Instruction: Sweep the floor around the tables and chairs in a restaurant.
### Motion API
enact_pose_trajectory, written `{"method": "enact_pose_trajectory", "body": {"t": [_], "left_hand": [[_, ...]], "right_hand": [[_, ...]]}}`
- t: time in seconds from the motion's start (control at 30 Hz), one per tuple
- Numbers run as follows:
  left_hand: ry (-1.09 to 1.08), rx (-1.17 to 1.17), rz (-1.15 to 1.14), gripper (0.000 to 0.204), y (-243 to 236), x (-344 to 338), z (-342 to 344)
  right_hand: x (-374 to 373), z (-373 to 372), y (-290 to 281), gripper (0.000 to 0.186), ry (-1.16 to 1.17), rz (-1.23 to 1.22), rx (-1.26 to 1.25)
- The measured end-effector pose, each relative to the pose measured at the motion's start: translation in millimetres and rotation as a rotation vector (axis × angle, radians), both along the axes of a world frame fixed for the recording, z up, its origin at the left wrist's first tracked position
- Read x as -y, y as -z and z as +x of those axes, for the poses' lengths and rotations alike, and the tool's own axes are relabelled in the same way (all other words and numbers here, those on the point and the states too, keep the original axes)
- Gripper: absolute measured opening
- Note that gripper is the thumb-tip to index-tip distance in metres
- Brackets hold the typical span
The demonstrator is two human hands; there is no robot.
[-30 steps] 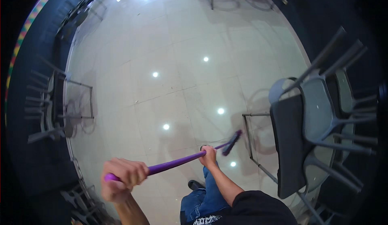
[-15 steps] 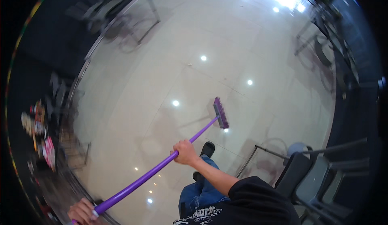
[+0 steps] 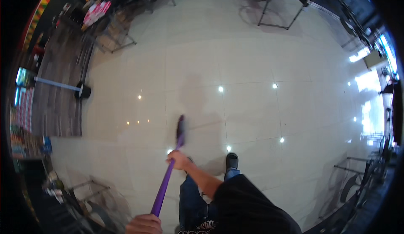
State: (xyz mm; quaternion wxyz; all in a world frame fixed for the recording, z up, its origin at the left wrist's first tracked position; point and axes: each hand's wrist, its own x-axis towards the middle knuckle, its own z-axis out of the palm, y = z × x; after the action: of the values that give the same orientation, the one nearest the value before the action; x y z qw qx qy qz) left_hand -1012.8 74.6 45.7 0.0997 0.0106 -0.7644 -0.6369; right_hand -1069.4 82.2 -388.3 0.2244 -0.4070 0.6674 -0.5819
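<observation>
A broom (image 3: 165, 187) with a thick purple handle slants up and away from the lower edge, just left of my legs. Its dark purple bristle head (image 3: 181, 129) is at the tiled floor, slightly blurred. My left hand (image 3: 144, 224) is closed round the handle near the lower edge of the picture. Farther along, my right hand (image 3: 178, 159) grips the same handle, closer to the bristles. My right forearm crosses in front of my legs. One dark slipper (image 3: 232, 160) shows to the right of the broom; the other foot is mostly hidden behind my right arm.
At left lies a dark wood-plank platform (image 3: 59, 103). A pale pole (image 3: 57, 83) ends in a black cup-like base (image 3: 85, 91) at its edge. Metal-legged furniture (image 3: 273, 25) lines the far side, with more at both lower corners. Glossy light tiles (image 3: 252, 112) reflect lamps.
My view has turned, so the platform and furniture appear elsewhere. The broom head now lies farther left and the handle stands steeper. Both hands remain on it.
</observation>
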Motion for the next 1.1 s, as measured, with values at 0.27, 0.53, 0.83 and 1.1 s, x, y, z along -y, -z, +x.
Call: {"method": "enact_pose_trajectory", "body": {"t": [0.27,0.53,0.83,1.1], "left_hand": [[-0.279,-0.260,0.526,0.023,47,-41,1],[-0.584,-0.362,0.157,0.036,-62,-15,83],[-0.473,-0.290,0.081,0.048,40,88,56],[-0.452,-0.297,0.620,0.031,106,137,9]], "right_hand": [[-216,-103,-40,0.018,-0.101,0.561,-0.256],[0,42,-85,0.018,-0.472,0.159,-0.062],[97,-13,38,0.025,-0.325,-0.150,-0.246],[-22,-175,-13,0.020,-0.445,0.958,-0.419]]}}
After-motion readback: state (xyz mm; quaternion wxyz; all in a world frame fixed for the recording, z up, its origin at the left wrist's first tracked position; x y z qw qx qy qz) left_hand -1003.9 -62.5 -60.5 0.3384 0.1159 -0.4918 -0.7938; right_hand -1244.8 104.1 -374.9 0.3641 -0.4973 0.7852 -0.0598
